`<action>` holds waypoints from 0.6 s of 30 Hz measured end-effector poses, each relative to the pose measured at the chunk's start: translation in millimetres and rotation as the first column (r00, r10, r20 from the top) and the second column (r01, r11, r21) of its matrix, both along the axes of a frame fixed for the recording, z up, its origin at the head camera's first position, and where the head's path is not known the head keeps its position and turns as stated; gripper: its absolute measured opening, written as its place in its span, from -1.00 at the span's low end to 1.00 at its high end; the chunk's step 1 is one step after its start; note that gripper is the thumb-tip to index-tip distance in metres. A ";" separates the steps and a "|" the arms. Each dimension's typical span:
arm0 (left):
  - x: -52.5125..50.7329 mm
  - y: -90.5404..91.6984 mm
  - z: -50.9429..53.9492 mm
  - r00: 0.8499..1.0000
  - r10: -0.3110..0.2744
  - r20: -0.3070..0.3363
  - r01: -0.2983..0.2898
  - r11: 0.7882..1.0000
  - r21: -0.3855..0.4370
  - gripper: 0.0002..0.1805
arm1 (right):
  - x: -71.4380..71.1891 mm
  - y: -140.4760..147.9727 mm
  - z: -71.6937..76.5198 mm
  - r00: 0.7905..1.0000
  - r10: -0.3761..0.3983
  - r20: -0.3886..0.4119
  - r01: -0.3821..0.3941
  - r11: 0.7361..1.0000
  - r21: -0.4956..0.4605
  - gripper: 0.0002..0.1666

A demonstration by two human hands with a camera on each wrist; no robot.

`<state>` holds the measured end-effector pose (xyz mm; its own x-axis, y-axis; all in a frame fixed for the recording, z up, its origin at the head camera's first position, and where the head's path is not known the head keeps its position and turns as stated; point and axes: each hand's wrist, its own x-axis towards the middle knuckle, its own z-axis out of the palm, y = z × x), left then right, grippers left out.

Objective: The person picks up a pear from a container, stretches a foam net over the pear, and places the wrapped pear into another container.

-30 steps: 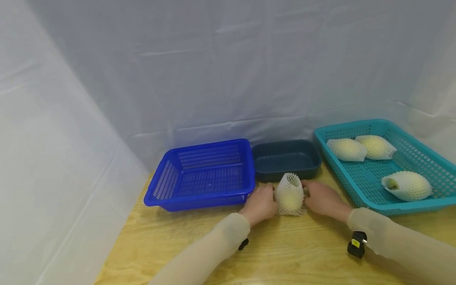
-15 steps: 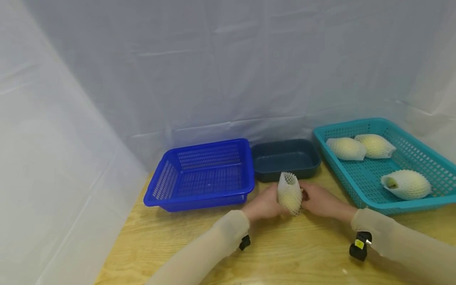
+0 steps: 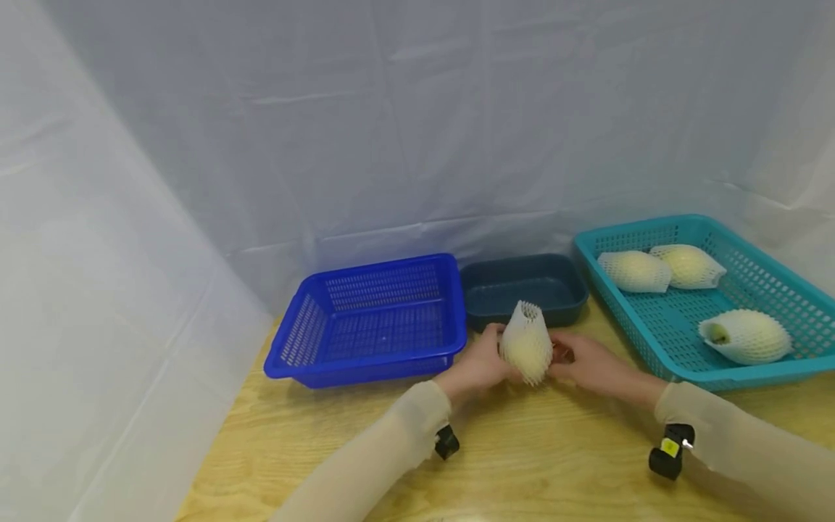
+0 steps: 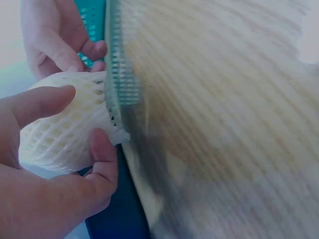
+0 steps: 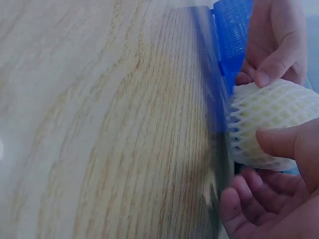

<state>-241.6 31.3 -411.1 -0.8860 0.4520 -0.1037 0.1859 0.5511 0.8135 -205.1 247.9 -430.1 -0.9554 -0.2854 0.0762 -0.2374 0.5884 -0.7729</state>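
Between my hands, a pale yellow fruit in a white foam net sleeve is held up off the table, its sleeve opening tilted upward. My left hand grips its left side; in the left wrist view the thumb and curled fingers press the netting. From the other side my right hand holds it, with the thumb on the net and the fingers curled underneath in the right wrist view. The sleeve hides most of the fruit, so its kind is unclear.
A blue basket stands to the left. Behind my hands sits a dark teal tub. At right, a turquoise basket holds netted fruits. Everything rests on a wooden table before white sheeting.
The netted fruit has been raised from the table and tilted, its lower end coming off the surface. Both hands have taken a firmer hold and risen slightly with it.
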 end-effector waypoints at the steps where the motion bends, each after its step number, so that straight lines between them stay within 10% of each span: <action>1: -0.4 -0.4 1.3 1.000 0.004 0.009 -0.004 1.000 0.011 0.02 | 1.4 -0.2 1.8 1.000 -0.002 -0.009 0.002 1.000 -0.001 -0.36; 18: 1.6 -3.9 16.7 0.971 -0.166 0.171 0.089 0.917 0.389 -0.44 | 14.2 -3.7 25.8 0.994 -0.105 -0.022 0.101 0.986 -0.133 -0.33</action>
<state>-240.1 27.3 -394.4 -0.7974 0.5995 -0.0695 0.0490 0.1791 0.9826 -190.8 244.2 -404.3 -0.9760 -0.1713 0.1341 -0.2038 0.5045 -0.8390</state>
